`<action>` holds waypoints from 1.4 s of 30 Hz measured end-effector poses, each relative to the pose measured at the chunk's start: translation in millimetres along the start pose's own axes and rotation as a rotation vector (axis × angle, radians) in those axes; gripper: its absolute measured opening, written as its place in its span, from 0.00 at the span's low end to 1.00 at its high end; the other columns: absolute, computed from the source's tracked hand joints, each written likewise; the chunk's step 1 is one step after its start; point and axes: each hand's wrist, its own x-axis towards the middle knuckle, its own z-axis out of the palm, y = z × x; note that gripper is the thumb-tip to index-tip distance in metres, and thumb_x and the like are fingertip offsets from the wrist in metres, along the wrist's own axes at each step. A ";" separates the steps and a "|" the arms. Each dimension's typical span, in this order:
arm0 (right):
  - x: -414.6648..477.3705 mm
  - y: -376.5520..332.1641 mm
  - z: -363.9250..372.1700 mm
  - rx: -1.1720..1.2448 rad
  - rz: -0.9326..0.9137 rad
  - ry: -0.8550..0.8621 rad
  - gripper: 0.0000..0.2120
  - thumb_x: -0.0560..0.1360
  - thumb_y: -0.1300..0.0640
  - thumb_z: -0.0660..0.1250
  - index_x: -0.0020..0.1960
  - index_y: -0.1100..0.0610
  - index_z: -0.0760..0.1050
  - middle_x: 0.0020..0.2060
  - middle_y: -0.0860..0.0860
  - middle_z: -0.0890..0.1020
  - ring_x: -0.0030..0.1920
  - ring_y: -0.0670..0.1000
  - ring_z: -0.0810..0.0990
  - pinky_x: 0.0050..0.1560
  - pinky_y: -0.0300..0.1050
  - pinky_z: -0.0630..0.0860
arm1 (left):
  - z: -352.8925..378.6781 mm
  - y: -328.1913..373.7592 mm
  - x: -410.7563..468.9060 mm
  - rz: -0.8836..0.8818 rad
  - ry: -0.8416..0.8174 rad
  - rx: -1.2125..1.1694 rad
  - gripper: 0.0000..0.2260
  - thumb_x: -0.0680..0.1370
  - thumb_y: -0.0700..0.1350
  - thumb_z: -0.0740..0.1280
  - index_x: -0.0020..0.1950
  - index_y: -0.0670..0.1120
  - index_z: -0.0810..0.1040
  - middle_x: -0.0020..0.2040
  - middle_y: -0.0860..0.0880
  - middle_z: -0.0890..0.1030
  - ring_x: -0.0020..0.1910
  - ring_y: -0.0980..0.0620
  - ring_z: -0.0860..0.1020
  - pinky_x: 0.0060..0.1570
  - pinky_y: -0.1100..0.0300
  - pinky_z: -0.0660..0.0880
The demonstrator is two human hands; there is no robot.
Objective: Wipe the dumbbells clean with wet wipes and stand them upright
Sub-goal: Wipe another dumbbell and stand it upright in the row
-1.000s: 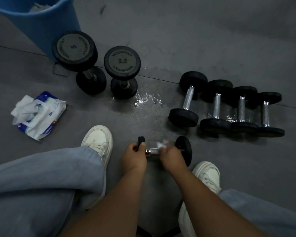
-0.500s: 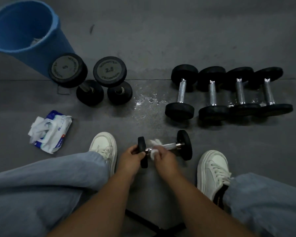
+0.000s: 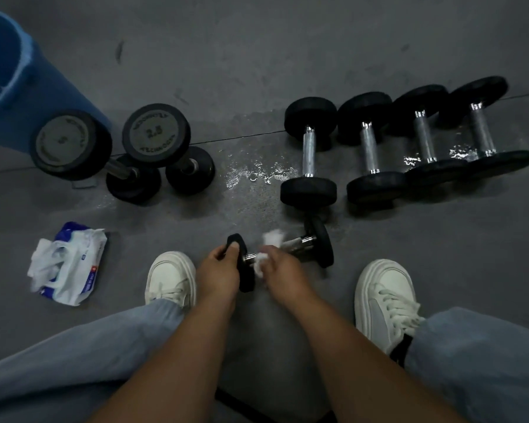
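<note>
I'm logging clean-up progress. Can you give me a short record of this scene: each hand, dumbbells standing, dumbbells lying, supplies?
left hand: grips an end plate of the small dumbbell
right hand: holds a wet wipe round its handle
upright dumbbells: two, beside the blue bin
lying dumbbells: four, in a row
wipes pack: on the floor

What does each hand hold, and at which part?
The left hand grips the small black dumbbell by its left plate; the right hand holds a white wet wipe around the chrome handle.
</note>
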 end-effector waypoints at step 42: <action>31.2 -4.7 -8.2 -0.098 0.137 0.393 0.06 0.76 0.57 0.63 0.49 0.58 0.76 0.46 0.58 0.82 0.46 0.57 0.79 0.41 0.40 0.66 | -2.7 1.3 5.6 0.099 -0.124 -0.041 0.06 0.80 0.47 0.67 0.57 0.54 0.79 0.47 0.55 0.82 0.48 0.55 0.80 0.47 0.61 0.73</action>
